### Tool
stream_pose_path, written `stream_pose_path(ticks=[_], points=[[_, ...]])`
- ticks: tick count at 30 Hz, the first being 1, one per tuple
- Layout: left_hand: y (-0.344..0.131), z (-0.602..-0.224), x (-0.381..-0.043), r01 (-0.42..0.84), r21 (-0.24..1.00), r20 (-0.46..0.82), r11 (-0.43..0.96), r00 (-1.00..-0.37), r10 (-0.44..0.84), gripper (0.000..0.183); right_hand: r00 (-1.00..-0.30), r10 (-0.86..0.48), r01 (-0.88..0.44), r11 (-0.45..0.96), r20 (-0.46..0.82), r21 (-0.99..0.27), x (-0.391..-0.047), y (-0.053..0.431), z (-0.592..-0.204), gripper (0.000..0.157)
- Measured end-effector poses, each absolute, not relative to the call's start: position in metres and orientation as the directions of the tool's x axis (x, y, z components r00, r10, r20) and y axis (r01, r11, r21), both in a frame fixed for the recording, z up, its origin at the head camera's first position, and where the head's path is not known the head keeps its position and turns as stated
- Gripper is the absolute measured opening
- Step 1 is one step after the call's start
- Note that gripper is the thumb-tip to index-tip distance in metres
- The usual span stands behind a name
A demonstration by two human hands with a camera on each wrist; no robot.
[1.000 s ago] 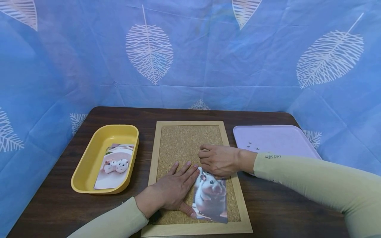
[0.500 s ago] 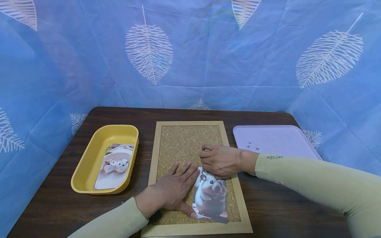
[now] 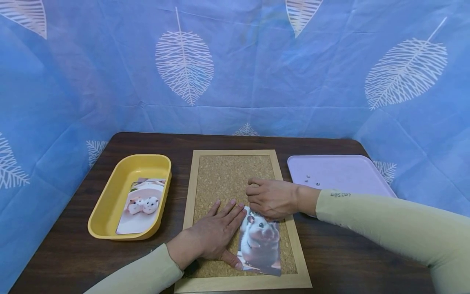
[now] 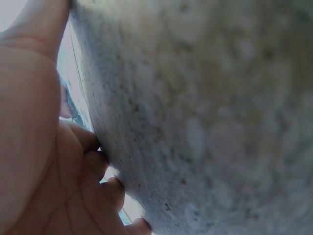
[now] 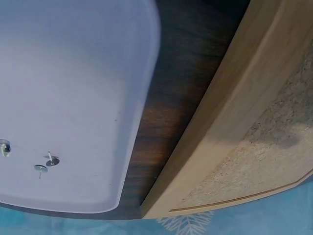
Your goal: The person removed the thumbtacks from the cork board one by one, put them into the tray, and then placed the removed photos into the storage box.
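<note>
A photo of a hamster (image 3: 260,245) lies on the lower right of a wood-framed cork board (image 3: 227,173). My left hand (image 3: 216,234) rests on the cork with its fingers spread, the thumb and index fingertips right at the photo's left edge. In the left wrist view, the palm of the left hand (image 4: 49,161) arches over the cork surface (image 4: 205,122). My right hand (image 3: 271,199) is over the photo's top edge with its fingers curled under. Its fingertips are hidden, and I cannot tell what they hold.
A yellow tray (image 3: 104,196) on the left holds photos, the top one showing two hamsters (image 3: 143,206). On the right, a lilac tray (image 3: 341,173) carries several small metal thumbtacks (image 5: 52,160). Below both stands a dark wooden table (image 3: 349,249), with a blue leaf-patterned cloth (image 3: 253,81) behind.
My right wrist and forearm have shifted very slightly to the right. The left hand and the hamster photo have stayed put.
</note>
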State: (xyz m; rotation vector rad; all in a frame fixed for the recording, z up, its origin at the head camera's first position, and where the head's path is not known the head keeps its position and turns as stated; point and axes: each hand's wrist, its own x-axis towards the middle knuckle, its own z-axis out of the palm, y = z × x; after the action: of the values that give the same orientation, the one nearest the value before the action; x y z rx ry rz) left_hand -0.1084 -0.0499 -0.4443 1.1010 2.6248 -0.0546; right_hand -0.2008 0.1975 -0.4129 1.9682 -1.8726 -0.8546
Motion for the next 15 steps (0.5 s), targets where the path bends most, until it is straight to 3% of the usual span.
stream_pose_path(ticks=[10, 15], points=[[-0.0497, -0.4441, -0.1084, 0.708, 0.075, -0.274, 0.702, -0.662, 0.698, 0.134, -0.037, -0.986, -0.846, -0.056, -0.164, 0.530, -0.2001, 0.1997, -0.4083, 0.030], [-0.0499, -0.4443, -0.1088, 0.711, 0.079, -0.272, 0.699, -0.659, 0.701, 0.134, -0.037, -0.994, -0.855, -0.024, -0.107, 0.517, -0.2012, 0.2008, -0.4050, 0.023]])
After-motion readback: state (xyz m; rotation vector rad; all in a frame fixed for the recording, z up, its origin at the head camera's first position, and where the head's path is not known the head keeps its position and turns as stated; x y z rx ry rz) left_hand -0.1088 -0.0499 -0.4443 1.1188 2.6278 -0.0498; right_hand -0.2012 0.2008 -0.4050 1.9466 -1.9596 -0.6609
